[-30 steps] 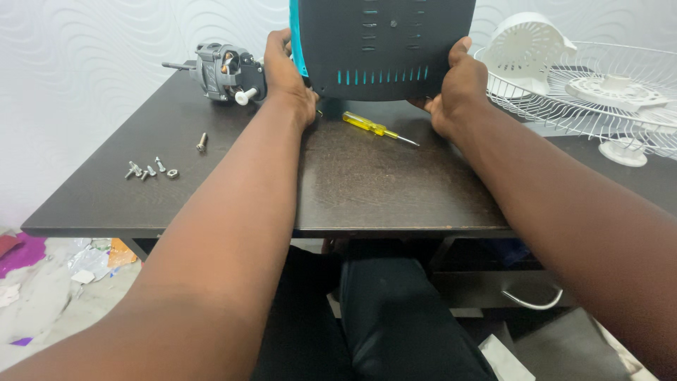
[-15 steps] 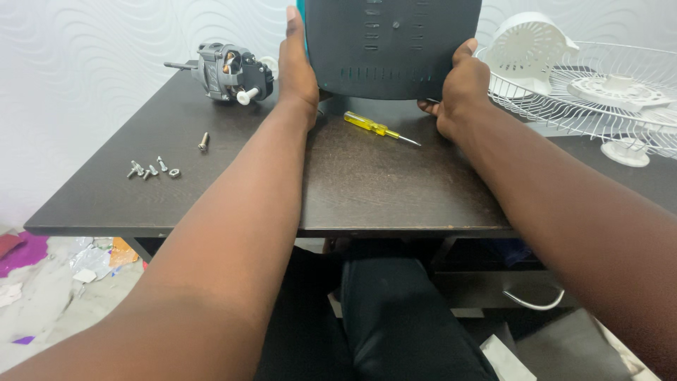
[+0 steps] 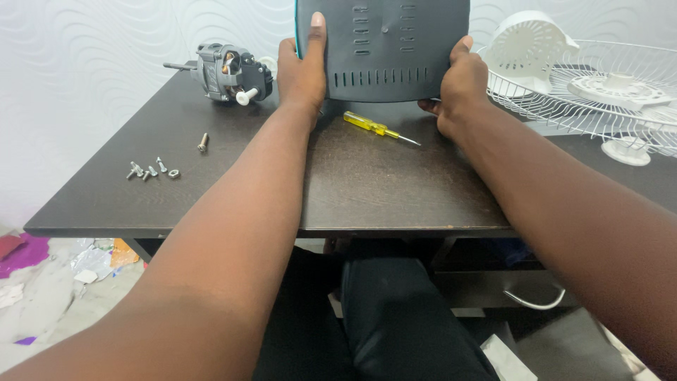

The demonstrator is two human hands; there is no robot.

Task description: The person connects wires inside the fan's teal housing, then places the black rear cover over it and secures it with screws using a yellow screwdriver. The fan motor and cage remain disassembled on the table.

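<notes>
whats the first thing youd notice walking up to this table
First the dark grey slotted plastic cover, held upright over the far side of the dark table between the left hand and the right hand. Just below it a yellow-handled screwdriver lies on the table. A grey motor sits at the far left with loose screws nearer, and a white wire fan guard lies on the right.

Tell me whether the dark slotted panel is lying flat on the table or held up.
Held up: both hands grip the dark slotted panel by its sides, standing upright above the table.
</notes>
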